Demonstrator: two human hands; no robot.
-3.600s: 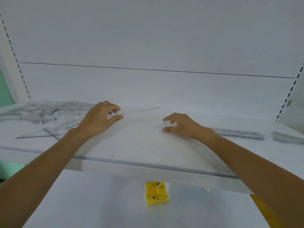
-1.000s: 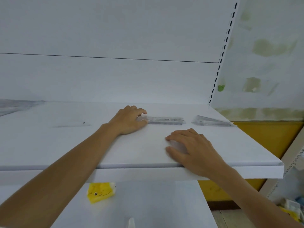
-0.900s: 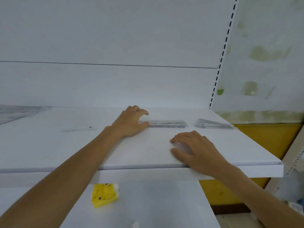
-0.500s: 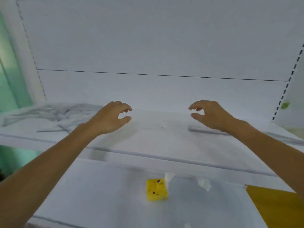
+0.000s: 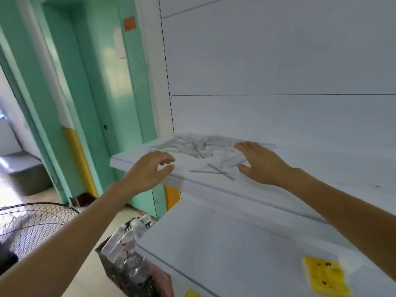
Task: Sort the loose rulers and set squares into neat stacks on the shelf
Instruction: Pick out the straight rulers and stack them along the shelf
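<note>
Hands frame the job: the left hand (image 5: 150,171) hovers at the front lip of the shelf (image 5: 214,188), fingers loosely curled around nothing. The right hand (image 5: 260,163) hangs spread and empty, fingertips over the near right edge of the pile of rulers and set squares (image 5: 199,146); whether they touch the plastic I cannot tell. That pile lies at about one o'clock from the left hand and ten o'clock from the right, a clear jumble at the shelf's left end. Two thin crossed rulers (image 5: 216,172) lie apart from it, between the hands, toward the front. By my reading the step in hand is the pick: nothing is held, no stack shows in this view, and the sorting looks far from done. The next move calls for choosing one piece, likely the crossed rulers since they lie free, and sliding it to the lip or prising up an edge. Flat transparent plastic gives little to pinch, and overlapping pieces may drag along. Farther out, at six o'clock, a lower shelf (image 5: 214,243) carries a yellow packet (image 5: 325,275). At seven o'clock a wire basket (image 5: 128,260) of clear packets stands below the shelf's left corner, where a nudged ruler could drop. A fan guard (image 5: 32,224) and a green door frame (image 5: 96,103) lie toward nine o'clock.
</note>
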